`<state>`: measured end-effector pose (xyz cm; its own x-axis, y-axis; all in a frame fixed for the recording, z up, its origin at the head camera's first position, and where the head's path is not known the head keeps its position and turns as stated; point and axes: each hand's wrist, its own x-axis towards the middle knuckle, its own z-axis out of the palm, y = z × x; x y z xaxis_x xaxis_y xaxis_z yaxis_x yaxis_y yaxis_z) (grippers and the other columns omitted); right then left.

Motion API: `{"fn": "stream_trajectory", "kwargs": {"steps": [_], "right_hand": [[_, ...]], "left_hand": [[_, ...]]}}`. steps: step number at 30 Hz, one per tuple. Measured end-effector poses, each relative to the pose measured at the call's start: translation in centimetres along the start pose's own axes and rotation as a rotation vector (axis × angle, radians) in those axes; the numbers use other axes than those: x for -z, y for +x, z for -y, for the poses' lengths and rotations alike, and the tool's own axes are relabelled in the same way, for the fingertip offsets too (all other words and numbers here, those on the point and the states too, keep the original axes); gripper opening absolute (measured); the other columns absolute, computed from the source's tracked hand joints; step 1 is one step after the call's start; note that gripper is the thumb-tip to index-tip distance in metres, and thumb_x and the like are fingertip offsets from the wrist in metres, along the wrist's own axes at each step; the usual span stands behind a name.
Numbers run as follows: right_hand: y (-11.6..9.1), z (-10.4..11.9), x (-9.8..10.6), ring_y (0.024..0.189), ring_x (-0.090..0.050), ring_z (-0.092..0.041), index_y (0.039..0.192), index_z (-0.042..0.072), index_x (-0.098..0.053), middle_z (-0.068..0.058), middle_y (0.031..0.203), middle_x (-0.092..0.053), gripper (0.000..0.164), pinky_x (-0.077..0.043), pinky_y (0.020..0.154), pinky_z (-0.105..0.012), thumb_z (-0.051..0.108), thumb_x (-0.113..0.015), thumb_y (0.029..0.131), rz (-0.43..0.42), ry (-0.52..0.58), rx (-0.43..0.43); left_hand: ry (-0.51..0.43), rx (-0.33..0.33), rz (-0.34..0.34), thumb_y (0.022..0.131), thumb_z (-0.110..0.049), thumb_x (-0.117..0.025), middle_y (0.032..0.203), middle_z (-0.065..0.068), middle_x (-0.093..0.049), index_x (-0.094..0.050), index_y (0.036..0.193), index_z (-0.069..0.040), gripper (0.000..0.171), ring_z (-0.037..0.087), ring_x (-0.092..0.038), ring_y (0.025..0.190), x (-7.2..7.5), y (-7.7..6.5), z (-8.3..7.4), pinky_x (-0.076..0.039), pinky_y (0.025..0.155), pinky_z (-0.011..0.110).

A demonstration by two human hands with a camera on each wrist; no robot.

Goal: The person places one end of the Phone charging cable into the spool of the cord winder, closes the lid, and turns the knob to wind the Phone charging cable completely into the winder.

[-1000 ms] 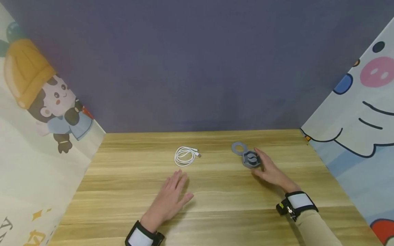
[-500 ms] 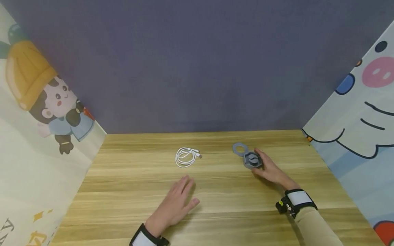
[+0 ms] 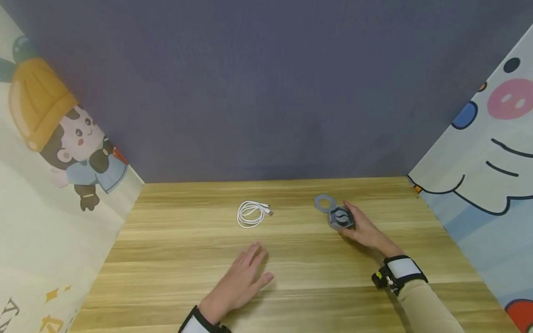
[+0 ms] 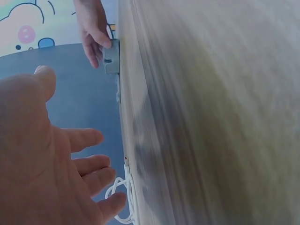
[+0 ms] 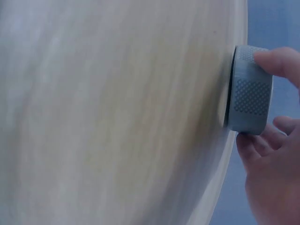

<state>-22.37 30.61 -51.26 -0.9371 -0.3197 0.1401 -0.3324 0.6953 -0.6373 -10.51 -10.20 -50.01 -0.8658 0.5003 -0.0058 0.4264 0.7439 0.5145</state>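
Note:
My right hand (image 3: 365, 230) grips a grey octagonal cable winder case (image 3: 341, 217) by its sides, thumb on the near side and fingers on the far side. An S-shaped core shows inside its open top; the right wrist view shows a dimpled side wall (image 5: 251, 96). Behind it lies a flat grey ring (image 3: 325, 203); I cannot tell whether the two are joined. My left hand (image 3: 239, 282) hovers over the table, palm down, fingers loosely extended and holding nothing. Beyond its fingertips lies a coiled white USB cable (image 3: 250, 214), its plugs pointing right.
The wooden table (image 3: 291, 305) ends at a dark grey-blue back panel (image 3: 266, 92). Cartoon-printed panels stand at the left (image 3: 41, 240) and right (image 3: 491, 194) sides. Each wrist wears a black and white strap.
My left hand has shifted a little to the right and back towards me. The right hand keeps its place at the winder case; ring and cable lie as before.

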Motion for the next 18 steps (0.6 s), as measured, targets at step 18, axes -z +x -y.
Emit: {"fn": "stream_trajectory", "kwargs": {"steps": [18], "right_hand": [[-0.4, 3.0, 0.3, 0.142, -0.032, -0.056, 0.154, -0.016, -0.024, -0.038, 0.155, -0.035, 0.086, -0.028, 0.116, -0.071, 0.019, -0.075, 0.094, -0.003, -0.045, 0.001]], "left_hand": [[-0.054, -0.039, 0.016, 0.108, -0.054, -0.039, 0.168, 0.019, -0.025, -0.041, 0.157, -0.006, 0.068, 0.035, -0.026, 0.155, -0.7, 0.6, -0.9, -0.028, 0.124, 0.057]]}}
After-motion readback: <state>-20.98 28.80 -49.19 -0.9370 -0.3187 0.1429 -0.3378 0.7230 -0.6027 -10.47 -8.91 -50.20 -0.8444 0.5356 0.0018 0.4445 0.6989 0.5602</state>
